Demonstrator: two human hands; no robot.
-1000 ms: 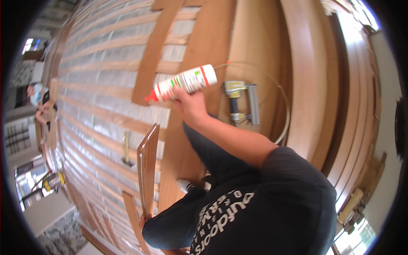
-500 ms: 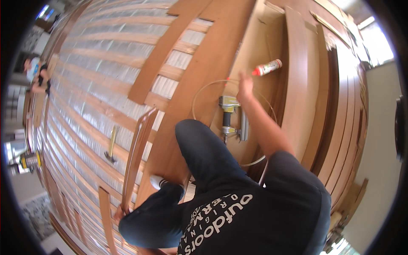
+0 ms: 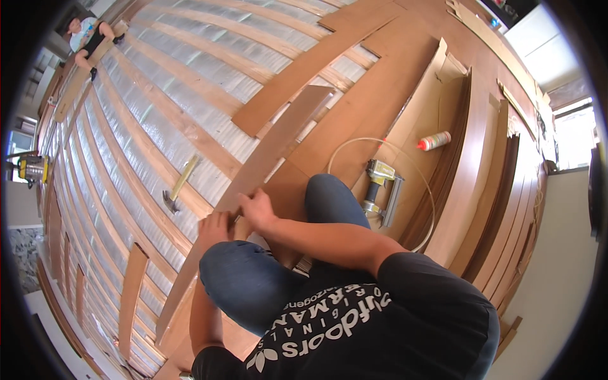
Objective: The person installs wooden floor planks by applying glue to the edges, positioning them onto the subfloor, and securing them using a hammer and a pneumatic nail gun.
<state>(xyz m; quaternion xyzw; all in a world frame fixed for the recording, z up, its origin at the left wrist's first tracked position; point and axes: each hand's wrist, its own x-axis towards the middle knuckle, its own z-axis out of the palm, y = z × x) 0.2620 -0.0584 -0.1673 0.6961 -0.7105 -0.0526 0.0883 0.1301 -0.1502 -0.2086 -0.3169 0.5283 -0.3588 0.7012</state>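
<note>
A long brown floorboard (image 3: 288, 130) lies slantwise in front of me, beside my bent knee. My left hand (image 3: 214, 229) grips it, fingers bent over its surface near the middle. Close by, my right hand (image 3: 258, 210) is closed at the board's right edge, its fingertips partly hidden. Right of my knee, a nail gun (image 3: 375, 188) with a yellow-green body rests on cardboard, a thin hose (image 3: 354, 140) looping around it. Beyond that lies a white glue bottle (image 3: 434, 140) with a red cap.
Wooden battens (image 3: 193, 139) cross silvery sheeting on the left, where a hammer (image 3: 180, 183) lies. Stacked boards (image 3: 503, 234) and open cardboard packaging (image 3: 437, 82) are on the right. A person (image 3: 92, 41) sits at the far left, above a yellow-and-black machine (image 3: 33, 169).
My right hand has come back from beside the glue bottle and nail gun to the floorboard. The board, earlier tilted on edge, now lies flatter, and my left hand has moved farther up it.
</note>
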